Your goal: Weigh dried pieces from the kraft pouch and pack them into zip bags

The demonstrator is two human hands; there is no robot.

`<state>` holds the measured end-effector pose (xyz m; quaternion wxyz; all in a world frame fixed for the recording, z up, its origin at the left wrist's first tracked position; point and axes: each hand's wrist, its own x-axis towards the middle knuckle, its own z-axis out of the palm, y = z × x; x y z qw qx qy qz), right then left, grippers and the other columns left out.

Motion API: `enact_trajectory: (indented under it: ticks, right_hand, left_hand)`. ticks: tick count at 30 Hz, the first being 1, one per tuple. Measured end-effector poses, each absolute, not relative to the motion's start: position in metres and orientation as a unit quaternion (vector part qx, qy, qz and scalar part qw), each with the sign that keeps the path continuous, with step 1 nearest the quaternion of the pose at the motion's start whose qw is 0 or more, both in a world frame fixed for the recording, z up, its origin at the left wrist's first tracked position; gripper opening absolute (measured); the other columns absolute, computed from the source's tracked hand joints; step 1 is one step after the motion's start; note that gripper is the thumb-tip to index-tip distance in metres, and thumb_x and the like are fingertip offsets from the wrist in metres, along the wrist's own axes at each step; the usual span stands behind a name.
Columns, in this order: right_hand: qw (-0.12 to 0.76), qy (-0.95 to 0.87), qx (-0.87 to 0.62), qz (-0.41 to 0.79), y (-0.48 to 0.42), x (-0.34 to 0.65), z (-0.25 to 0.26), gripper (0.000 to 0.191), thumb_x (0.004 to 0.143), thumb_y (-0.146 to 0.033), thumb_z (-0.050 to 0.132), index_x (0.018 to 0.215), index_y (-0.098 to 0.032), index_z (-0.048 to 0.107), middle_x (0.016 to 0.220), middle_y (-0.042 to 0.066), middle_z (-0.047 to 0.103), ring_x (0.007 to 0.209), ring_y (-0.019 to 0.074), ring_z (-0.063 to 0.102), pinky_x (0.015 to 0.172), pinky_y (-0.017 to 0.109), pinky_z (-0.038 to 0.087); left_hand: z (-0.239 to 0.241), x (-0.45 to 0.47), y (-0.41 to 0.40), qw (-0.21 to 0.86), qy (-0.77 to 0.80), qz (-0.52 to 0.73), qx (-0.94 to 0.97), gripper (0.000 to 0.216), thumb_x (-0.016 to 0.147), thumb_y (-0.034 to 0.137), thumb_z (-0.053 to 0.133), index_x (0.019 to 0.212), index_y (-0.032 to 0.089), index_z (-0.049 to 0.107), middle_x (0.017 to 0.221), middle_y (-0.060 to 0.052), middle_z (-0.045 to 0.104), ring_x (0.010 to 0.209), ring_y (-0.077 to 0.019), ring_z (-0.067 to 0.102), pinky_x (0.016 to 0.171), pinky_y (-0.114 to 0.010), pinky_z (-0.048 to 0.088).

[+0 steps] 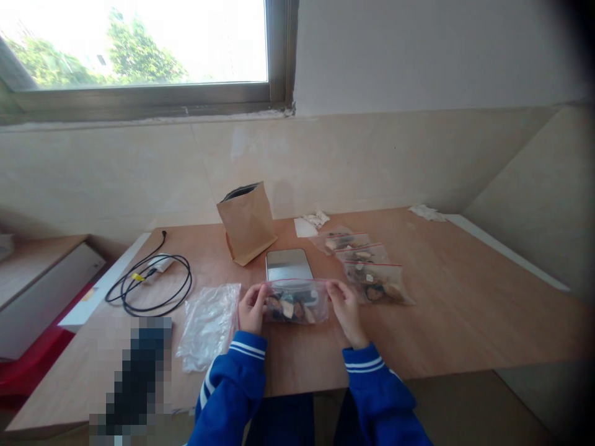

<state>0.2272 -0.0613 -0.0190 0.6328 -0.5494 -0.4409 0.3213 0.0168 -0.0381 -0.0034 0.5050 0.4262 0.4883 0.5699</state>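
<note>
A clear zip bag (296, 303) with a red seal line is stretched between my two hands. Dark and pale pieces lie inside it; I cannot make out their kind. My left hand (252, 308) pinches the bag's upper left corner, and my right hand (344, 308) pinches the upper right corner. Just behind the bag is a flat silver-topped device (289, 265), perhaps a small scale, partly covered by the bag. Several filled zip bags (379, 282) of the same sort lie overlapping to the right. Left of my left hand rests a stack of clear, flat bags (209, 325).
A brown paper pouch (248, 224) stands open at the back. A black cable (160, 306) lies coiled around a white adapter (161, 263) on the left. A blurred-out dark object (137, 378) is at the front left. Crumpled tissue (426, 213) lies near the wall.
</note>
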Motion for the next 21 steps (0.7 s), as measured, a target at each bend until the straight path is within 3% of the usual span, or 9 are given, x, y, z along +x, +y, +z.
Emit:
enact_trajectory:
  ticks: [4, 9, 15, 21]
  right_hand:
    - [0.621, -0.444, -0.552, 0.336, -0.065, 0.227, -0.020, 0.042, 0.081, -0.055, 0.059, 0.093, -0.016, 0.068, 0.089, 0.008, 0.073, 0.083, 0.0230, 0.068, 0.075, 0.035, 0.053]
    - [0.605, -0.487, -0.540, 0.323, -0.067, 0.230, -0.027, 0.042, 0.085, -0.052, 0.054, 0.100, -0.016, 0.069, 0.096, 0.009, 0.073, 0.090, 0.0236, 0.067, 0.082, 0.038, 0.052]
    - [0.608, -0.513, -0.556, 0.242, -0.067, 0.231, -0.031, 0.035, 0.087, -0.047, 0.052, 0.097, -0.018, 0.069, 0.096, 0.009, 0.072, 0.091, 0.0233, 0.065, 0.081, 0.038, 0.052]
    - [0.618, -0.501, -0.554, 0.243, -0.069, 0.229, -0.025, 0.032, 0.085, -0.045, 0.054, 0.090, -0.018, 0.070, 0.091, 0.007, 0.072, 0.084, 0.0217, 0.065, 0.075, 0.036, 0.052]
  left_hand:
    - [-0.004, 0.016, -0.038, 0.483, 0.481, 0.568, 0.462, 0.045, 0.071, 0.055, 0.068, 0.090, 0.014, 0.070, 0.075, -0.005, 0.070, 0.054, -0.0100, 0.055, 0.045, -0.019, 0.039]
    - [-0.007, 0.015, -0.038, 0.442, 0.477, 0.578, 0.493, 0.041, 0.074, 0.052, 0.066, 0.089, 0.014, 0.070, 0.077, -0.006, 0.071, 0.066, -0.0141, 0.062, 0.058, -0.023, 0.048]
    - [-0.010, 0.015, -0.039, 0.409, 0.479, 0.580, 0.517, 0.035, 0.077, 0.050, 0.063, 0.085, 0.016, 0.069, 0.077, -0.006, 0.071, 0.067, -0.0155, 0.064, 0.062, -0.026, 0.051]
    - [-0.011, 0.015, -0.040, 0.370, 0.495, 0.586, 0.525, 0.035, 0.076, 0.052, 0.063, 0.081, 0.018, 0.069, 0.075, -0.004, 0.072, 0.068, -0.0170, 0.066, 0.062, -0.027, 0.053]
